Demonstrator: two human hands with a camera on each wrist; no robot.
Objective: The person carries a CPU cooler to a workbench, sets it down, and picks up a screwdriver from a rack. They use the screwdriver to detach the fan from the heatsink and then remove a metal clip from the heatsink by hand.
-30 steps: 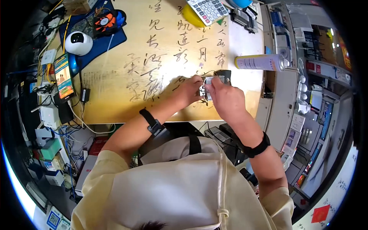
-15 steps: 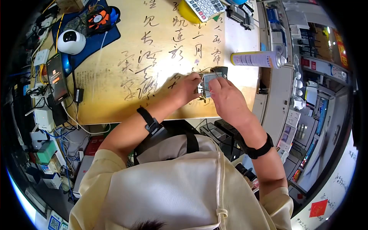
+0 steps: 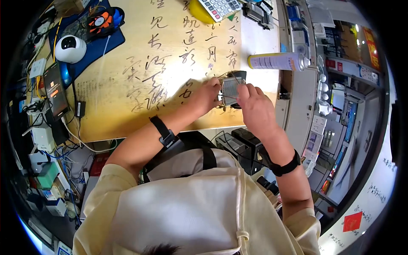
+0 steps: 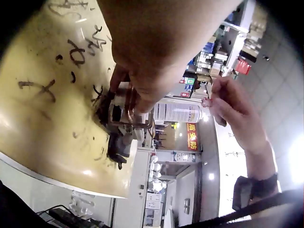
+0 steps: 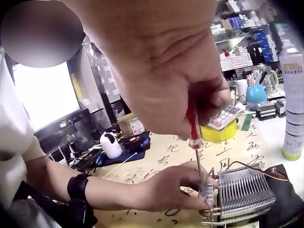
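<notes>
A finned metal heatsink (image 3: 230,91) with copper pipes lies on its side near the desk's front edge, partly over a black item (image 5: 290,192). My left hand (image 3: 205,99) holds its base end; in the left wrist view the fingers of that hand (image 4: 159,52) are around the pipes (image 4: 129,107). My right hand (image 3: 258,111) is curled round the red handle of a screwdriver (image 5: 194,124). In the right wrist view its shaft points down to the small metal part at the left fingertips; contact of the tip is unclear.
A spray can (image 3: 278,61) is right of the heatsink, with a calculator (image 3: 219,7) on something yellow farther back. At the left are a white camera (image 3: 71,49), a fan (image 3: 102,21), a phone (image 3: 56,91) and cables. Thin wires run over the heatsink.
The head view has shifted, so the desk items appear farther left. My right hand has moved slightly right relative to the heatsink, showing more fins. The phone screen has gone from colourful to mostly dark.
</notes>
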